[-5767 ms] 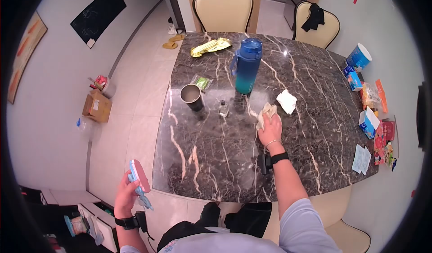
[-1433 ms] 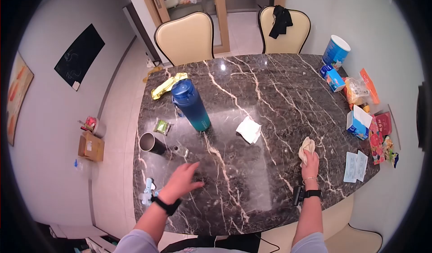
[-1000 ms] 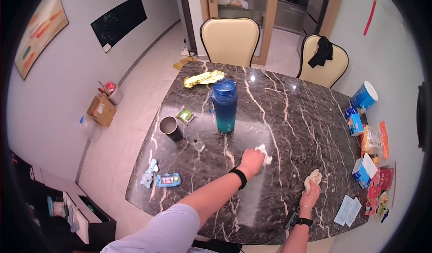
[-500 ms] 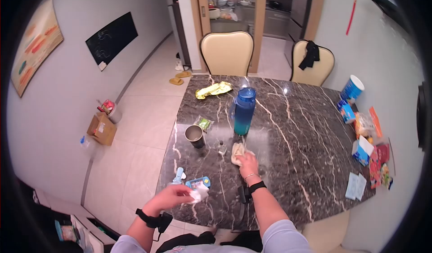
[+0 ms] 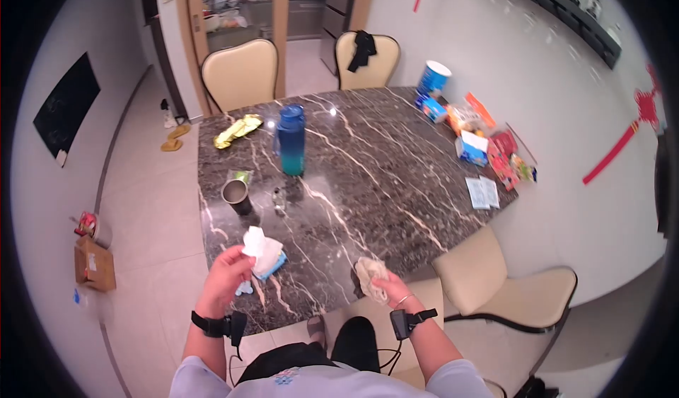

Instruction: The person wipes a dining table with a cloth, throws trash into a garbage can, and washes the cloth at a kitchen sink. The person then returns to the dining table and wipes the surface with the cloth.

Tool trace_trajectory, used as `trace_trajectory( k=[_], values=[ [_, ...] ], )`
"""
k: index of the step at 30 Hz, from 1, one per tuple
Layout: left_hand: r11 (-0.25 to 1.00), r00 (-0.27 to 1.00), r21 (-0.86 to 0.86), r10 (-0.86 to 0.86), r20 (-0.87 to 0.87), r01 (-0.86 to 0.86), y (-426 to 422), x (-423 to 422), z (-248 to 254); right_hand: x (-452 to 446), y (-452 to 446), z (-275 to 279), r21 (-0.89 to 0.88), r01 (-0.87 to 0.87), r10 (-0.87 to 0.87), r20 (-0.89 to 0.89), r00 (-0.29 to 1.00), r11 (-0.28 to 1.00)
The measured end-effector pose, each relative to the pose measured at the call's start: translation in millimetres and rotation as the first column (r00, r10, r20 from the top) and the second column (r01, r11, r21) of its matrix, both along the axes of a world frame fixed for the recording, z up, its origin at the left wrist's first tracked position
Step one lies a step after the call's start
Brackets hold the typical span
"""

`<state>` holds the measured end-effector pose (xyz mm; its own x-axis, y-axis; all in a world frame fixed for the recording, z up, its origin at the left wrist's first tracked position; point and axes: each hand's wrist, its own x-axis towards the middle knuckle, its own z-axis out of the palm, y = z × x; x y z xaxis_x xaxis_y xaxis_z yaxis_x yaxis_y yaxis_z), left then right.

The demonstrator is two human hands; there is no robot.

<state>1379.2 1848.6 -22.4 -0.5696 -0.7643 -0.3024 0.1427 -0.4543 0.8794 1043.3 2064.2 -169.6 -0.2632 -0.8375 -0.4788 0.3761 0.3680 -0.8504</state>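
The beige cloth (image 5: 370,278) was gripped in your right hand (image 5: 394,288) at the near edge of the tabletop (image 5: 396,164); contact with the surface could not be confirmed. Your left hand (image 5: 228,274) pinched a white tissue (image 5: 254,241) beside a blue-edged item (image 5: 276,266), near left. Neither cloth nor tissue was yet set down. A dark cup (image 5: 240,205) and blue bottle (image 5: 291,143) stood upright on the veined stone, packets (image 5: 503,161) lay along the right, and two chairs (image 5: 244,76) stood beyond the far edge.
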Motion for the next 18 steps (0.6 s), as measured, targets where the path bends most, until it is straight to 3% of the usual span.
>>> trace_trajectory(
  k=[2, 6, 8, 10, 11, 14, 16, 18],
  values=[
    [1.0, 1.0, -0.007, -0.03, -0.003, 0.03, 0.3, 1.6, -4.2, 10.3, 24.0, 29.1, -0.12, 0.207, -0.143, 0.403, 0.904, 0.971],
    [0.997, 0.996, -0.011, -0.081, -0.035, 0.081, 2.0, 36.2, -15.4, 53.4, 67.8, 62.2, -0.26, 0.375, -0.179, 0.557, 0.811, 0.89],
    [1.0, 1.0, 0.028, -0.01, -0.013, 0.01, 9.7, 69.2, -13.6, 81.9, 84.7, 79.9, -0.302, 0.409, -0.2, 0.538, 0.819, 0.861],
    [1.0, 1.0, -0.021, -0.022, -0.013, 0.022, 16.3, 120.8, -6.1, 113.4, 96.5, 88.2, -0.356, 0.44, -0.161, 0.597, 0.786, 0.825],
    [0.997, 0.999, -0.048, 0.053, 0.001, -0.052, 19.2, 152.4, -5.8, 132.1, 104.1, 89.3, -0.376, 0.435, -0.153, 0.587, 0.795, 0.818],
    [0.968, 0.978, -0.147, 0.207, 0.012, -0.203, 26.5, 249.6, -16.5, 179.2, 110.3, 93.5, -0.266, 0.55, -0.325, 0.58, 0.747, 0.791],
    [0.959, 0.961, -0.106, 0.271, 0.063, -0.263, 40.8, 307.2, -20.6, 222.2, 117.2, 96.8, -0.253, 0.567, -0.368, 0.547, 0.752, 0.784],
    [0.944, 0.93, -0.049, 0.33, 0.16, -0.326, 49.5, 345.2, -13.2, 242.0, 130.5, 63.9, -0.232, 0.633, -0.444, 0.539, 0.716, 0.738]
  ],
)
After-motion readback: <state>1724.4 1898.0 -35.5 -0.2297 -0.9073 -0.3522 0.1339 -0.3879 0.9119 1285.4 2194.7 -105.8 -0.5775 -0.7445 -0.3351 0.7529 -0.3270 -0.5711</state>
